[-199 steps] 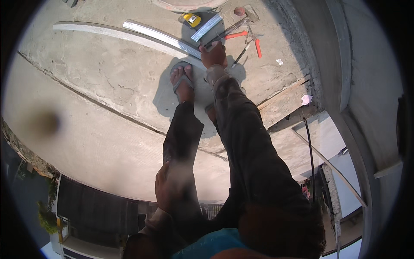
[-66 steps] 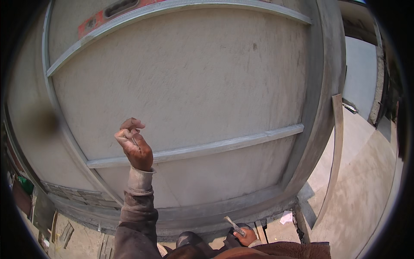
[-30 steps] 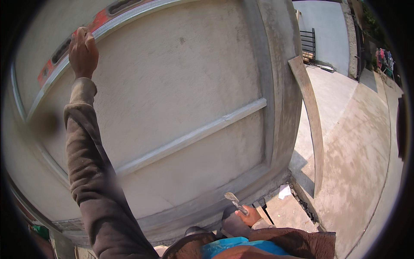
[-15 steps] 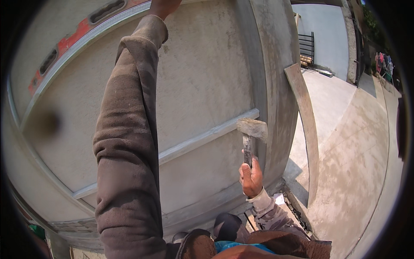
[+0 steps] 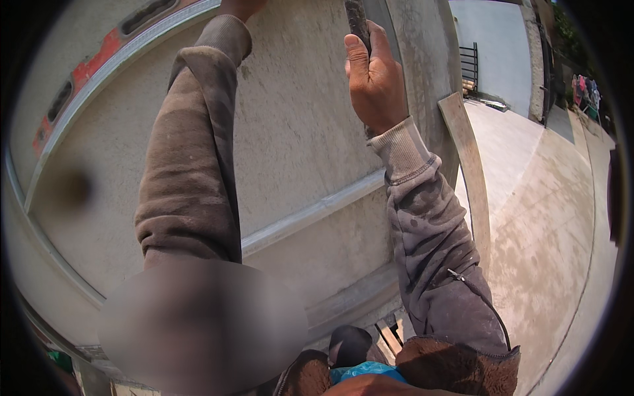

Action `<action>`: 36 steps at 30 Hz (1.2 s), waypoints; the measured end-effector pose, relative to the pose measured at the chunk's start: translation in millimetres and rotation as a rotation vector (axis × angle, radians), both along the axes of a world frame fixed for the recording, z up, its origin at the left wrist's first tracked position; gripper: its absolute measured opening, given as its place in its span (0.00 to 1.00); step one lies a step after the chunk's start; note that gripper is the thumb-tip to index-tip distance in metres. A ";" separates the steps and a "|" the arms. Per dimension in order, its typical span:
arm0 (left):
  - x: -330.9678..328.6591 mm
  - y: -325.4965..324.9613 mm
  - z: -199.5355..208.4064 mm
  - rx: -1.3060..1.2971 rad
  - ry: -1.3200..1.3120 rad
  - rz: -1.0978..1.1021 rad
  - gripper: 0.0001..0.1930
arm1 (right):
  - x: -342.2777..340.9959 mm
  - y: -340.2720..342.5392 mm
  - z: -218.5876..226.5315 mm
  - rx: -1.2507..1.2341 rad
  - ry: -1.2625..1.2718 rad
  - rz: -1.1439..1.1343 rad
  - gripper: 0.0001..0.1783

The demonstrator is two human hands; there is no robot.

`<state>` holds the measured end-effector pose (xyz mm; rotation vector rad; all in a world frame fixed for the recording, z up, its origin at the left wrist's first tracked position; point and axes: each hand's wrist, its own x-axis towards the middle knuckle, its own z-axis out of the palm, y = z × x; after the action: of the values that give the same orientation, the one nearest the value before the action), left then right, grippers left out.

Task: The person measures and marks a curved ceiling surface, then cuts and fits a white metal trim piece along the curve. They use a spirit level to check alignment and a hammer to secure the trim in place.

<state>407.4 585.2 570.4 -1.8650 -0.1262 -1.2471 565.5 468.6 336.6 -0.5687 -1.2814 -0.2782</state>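
Note:
My right hand (image 5: 376, 79) is raised near the upper middle, wrapped round the dark, crusted handle (image 5: 356, 20) of a short tool. The tool's head lies beyond the top edge. My left hand (image 5: 242, 8) is cut off by the top edge, so its fingers are hidden. It is beside a red spirit level (image 5: 96, 61) with oval slots and a long silver edge, which curves across the upper left against the grey plastered wall (image 5: 297, 112). Between my forearms a pale strip (image 5: 317, 214) runs slantwise over the wall.
A curved board (image 5: 465, 152) leans by the wall's right side. Beyond it spreads a pale concrete floor (image 5: 541, 198). A dark metal rack (image 5: 469, 66) and hanging clothes (image 5: 586, 96) are farther back. A blurred patch covers the lower left.
My right hand has risen from the lower middle to the upper middle with the tool; its broad pale head has left the view. My left arm has shifted slightly left.

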 end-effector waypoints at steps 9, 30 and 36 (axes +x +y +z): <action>-0.9 7.7 -1.1 -0.038 0.077 0.013 0.10 | -17.2 17.5 36.4 0.110 0.124 -0.065 0.23; 7.2 6.6 -2.4 -0.095 0.036 0.003 0.10 | -24.6 43.6 37.2 0.019 0.017 -0.244 0.25; 1.9 8.1 -7.6 -0.130 0.051 -0.073 0.09 | -33.3 18.6 49.7 0.339 0.187 -0.057 0.19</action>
<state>409.3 593.3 562.8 -2.0277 -0.1145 -1.2655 532.2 487.2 386.3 -0.3324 -1.0107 -0.4681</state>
